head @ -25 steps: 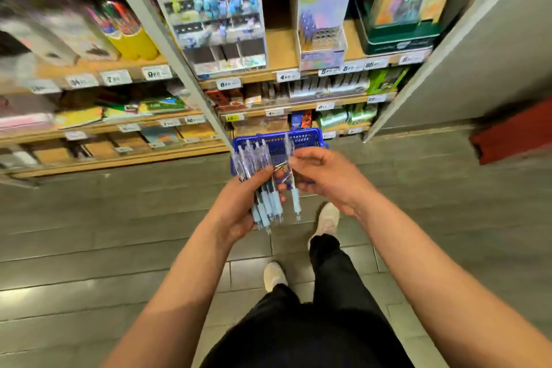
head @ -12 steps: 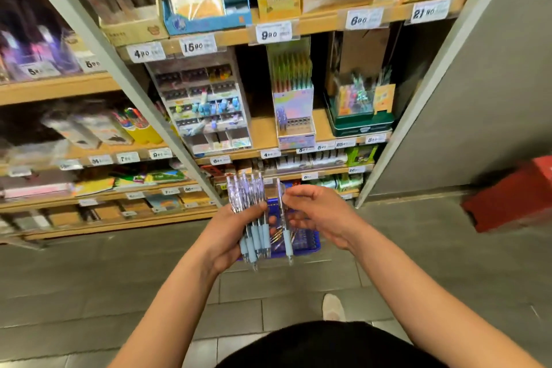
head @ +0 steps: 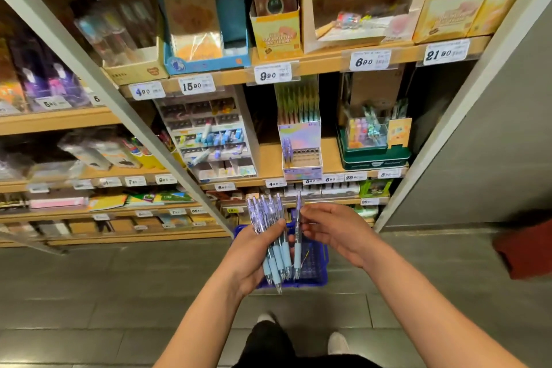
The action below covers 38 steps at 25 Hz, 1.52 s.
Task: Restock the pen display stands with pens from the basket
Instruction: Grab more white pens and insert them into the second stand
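My left hand (head: 249, 254) grips a bundle of several clear pens with pale blue grips (head: 273, 236), tips pointing down. My right hand (head: 334, 230) pinches a single pen (head: 297, 245) of the same kind, held upright just right of the bundle. Below both hands a blue plastic basket (head: 316, 263) sits on the floor. On the middle shelf stands a pastel holographic pen display stand (head: 300, 140) with rows of holes, a few purple pens in its left side. A white tiered pen stand (head: 209, 140) is to its left.
Wooden shelves with price tags hold boxes of stationery. A green display box (head: 373, 143) stands right of the pastel stand. A grey upright post (head: 119, 104) crosses diagonally on the left, a grey wall panel (head: 493, 143) on the right. A red object (head: 525, 248) lies on the tiled floor.
The view has tilted up from the floor toward the shelves. Both hands keep their pens, now lower in view, with the single pen still apart from the bundle.
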Each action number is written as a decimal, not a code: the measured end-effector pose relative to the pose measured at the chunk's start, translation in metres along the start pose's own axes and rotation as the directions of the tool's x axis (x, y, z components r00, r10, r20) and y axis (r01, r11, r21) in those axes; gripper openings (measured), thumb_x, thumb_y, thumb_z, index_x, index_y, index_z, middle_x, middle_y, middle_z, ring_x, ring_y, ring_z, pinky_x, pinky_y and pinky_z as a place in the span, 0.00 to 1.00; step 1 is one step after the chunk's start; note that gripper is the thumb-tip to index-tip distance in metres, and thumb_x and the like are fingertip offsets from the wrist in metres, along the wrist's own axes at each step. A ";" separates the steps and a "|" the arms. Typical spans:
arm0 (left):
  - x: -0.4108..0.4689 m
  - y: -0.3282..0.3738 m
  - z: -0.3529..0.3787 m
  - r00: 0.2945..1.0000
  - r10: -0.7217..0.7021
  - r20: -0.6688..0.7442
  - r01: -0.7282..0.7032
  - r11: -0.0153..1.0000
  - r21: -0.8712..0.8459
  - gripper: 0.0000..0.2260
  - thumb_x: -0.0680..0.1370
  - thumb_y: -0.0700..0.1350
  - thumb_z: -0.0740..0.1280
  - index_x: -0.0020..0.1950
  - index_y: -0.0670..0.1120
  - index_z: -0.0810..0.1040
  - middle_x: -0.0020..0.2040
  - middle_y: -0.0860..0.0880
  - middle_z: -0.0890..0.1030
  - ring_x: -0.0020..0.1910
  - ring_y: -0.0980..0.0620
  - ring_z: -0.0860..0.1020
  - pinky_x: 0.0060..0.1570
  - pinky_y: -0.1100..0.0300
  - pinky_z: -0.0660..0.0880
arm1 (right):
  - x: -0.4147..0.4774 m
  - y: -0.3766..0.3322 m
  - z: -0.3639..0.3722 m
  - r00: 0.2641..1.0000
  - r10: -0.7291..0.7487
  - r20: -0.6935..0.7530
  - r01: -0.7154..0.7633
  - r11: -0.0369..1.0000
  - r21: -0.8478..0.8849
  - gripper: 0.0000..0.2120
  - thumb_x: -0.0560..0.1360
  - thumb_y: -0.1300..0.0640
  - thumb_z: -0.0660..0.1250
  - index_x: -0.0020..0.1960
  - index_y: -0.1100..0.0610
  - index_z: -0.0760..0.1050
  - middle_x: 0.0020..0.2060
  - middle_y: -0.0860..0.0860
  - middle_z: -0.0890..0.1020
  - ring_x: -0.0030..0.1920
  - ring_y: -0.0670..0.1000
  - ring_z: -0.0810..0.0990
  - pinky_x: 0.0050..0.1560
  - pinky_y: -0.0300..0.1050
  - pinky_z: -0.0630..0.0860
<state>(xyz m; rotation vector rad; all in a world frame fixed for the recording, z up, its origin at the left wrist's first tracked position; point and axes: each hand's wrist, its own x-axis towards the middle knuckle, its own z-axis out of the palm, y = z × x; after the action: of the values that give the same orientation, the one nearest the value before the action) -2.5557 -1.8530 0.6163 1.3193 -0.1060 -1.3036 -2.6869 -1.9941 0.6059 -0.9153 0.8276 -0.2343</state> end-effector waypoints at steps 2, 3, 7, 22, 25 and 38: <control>0.014 0.008 -0.002 1.000 0.000 0.014 0.000 1.000 0.023 0.11 0.80 0.41 0.70 0.59 0.37 0.82 0.52 0.36 0.85 0.45 0.43 0.85 0.44 0.52 0.82 | 0.014 -0.005 0.000 1.000 0.004 -0.018 -0.004 1.000 0.019 0.05 0.76 0.61 0.73 0.51 0.61 0.84 0.41 0.55 0.86 0.40 0.50 0.85 0.42 0.41 0.82; 0.024 0.014 -0.006 1.000 0.001 0.027 -0.002 0.999 0.037 0.11 0.81 0.42 0.69 0.61 0.38 0.82 0.54 0.35 0.85 0.47 0.42 0.85 0.45 0.52 0.82 | 0.023 -0.009 0.003 1.000 0.007 -0.029 -0.006 1.000 0.022 0.06 0.76 0.61 0.73 0.52 0.62 0.83 0.41 0.55 0.86 0.39 0.50 0.85 0.42 0.41 0.82; 0.062 0.045 -0.027 0.997 0.014 0.077 -0.024 0.992 0.127 0.13 0.81 0.44 0.69 0.63 0.40 0.81 0.57 0.38 0.85 0.53 0.42 0.84 0.58 0.47 0.80 | 0.059 -0.024 0.021 0.997 0.009 -0.075 -0.005 0.998 0.058 0.06 0.77 0.62 0.72 0.53 0.62 0.83 0.40 0.55 0.86 0.39 0.49 0.85 0.42 0.39 0.81; 0.187 0.102 -0.046 0.993 -0.069 0.098 0.046 0.974 0.223 0.38 0.71 0.55 0.77 0.75 0.43 0.65 0.62 0.47 0.81 0.68 0.48 0.77 0.72 0.46 0.68 | 0.172 -0.054 0.017 0.981 0.084 -0.176 -0.076 0.996 0.053 0.06 0.76 0.60 0.73 0.52 0.60 0.82 0.42 0.55 0.87 0.43 0.50 0.87 0.43 0.38 0.83; 0.207 0.101 -0.036 0.996 -0.073 0.047 0.063 0.978 0.197 0.38 0.71 0.54 0.77 0.75 0.44 0.63 0.67 0.54 0.73 0.70 0.50 0.71 0.72 0.52 0.61 | 0.197 -0.070 -0.018 0.978 0.047 -0.205 -0.050 0.999 -0.013 0.06 0.77 0.60 0.73 0.53 0.60 0.82 0.43 0.57 0.87 0.44 0.50 0.87 0.45 0.39 0.83; 0.261 0.087 -0.019 0.993 -0.102 -0.066 0.108 0.990 0.091 0.15 0.75 0.48 0.75 0.55 0.47 0.71 0.33 0.63 0.83 0.35 0.68 0.82 0.35 0.69 0.77 | 0.319 -0.066 -0.050 0.760 -0.569 -0.314 0.153 0.627 -0.764 0.03 0.78 0.59 0.69 0.52 0.57 0.81 0.41 0.46 0.83 0.43 0.45 0.81 0.43 0.26 0.72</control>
<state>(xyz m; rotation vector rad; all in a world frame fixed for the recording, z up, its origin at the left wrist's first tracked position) -2.3936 -2.0543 0.5206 1.4606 -0.0568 -1.3599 -2.4975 -2.2268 0.4707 -1.8290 1.2796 -0.5965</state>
